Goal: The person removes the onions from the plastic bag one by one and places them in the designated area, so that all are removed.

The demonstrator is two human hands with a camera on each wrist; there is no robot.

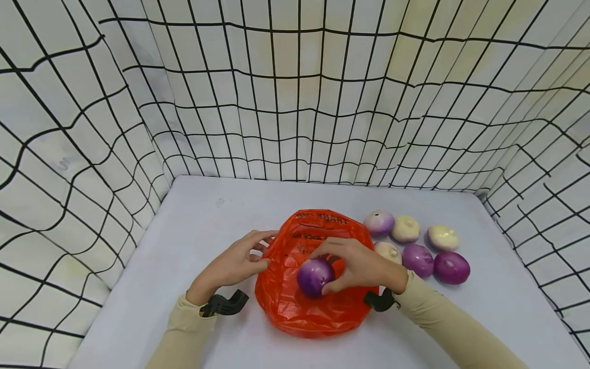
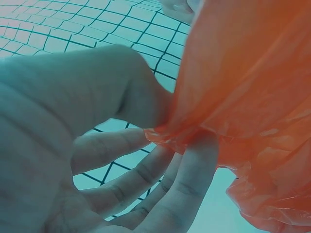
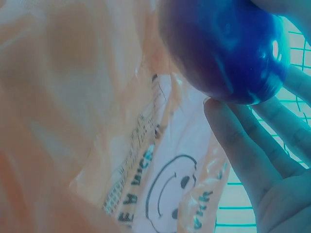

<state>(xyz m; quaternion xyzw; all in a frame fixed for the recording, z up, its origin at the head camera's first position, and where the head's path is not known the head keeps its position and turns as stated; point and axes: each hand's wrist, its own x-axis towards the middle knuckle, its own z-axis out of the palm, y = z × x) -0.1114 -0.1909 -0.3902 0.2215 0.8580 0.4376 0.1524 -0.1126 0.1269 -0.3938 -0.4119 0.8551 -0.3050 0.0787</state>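
A red plastic bag with dark printing lies open-mouthed on the white table. My left hand pinches the bag's left edge between thumb and fingers, as the left wrist view shows with the gathered film. Over the bag's mouth, my right hand grips a purple onion between thumb and fingers. In the right wrist view the onion looks glossy and dark, and a printed smiley shows on the bag behind it.
Right of the bag lie several more onions: a purple-and-white one, pale ones and purple ones. One pale onion is partly hidden by my right hand. White walls with black netting enclose the table.
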